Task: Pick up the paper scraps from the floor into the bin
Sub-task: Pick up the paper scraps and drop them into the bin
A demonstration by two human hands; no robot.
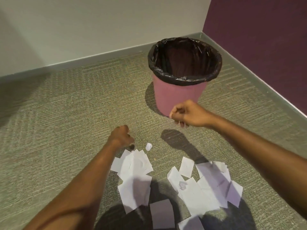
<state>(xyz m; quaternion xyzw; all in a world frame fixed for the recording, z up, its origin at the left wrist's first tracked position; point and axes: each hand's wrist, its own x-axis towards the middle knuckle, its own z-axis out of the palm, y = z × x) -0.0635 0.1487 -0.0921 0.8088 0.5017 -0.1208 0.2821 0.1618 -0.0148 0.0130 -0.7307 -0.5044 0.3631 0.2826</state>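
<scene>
A pink bin (178, 95) with a black liner stands on the carpet near the room's corner. White paper scraps lie in a left pile (132, 173) and a right pile (204, 185), with a small crumpled scrap (148, 146) between them. My left hand (122, 136) is curled low over the floor, its blurred fingertips pinching the top edge of the left pile. My right hand (188, 114) hangs above the carpet just in front of the bin's base, with its fingers curled. No paper shows in it.
A grey wall (83, 27) and a purple wall (265, 39) meet behind the bin, with skirting along both. Green-grey carpet (66, 113) stretches to the left. My shadow falls over the nearest scraps.
</scene>
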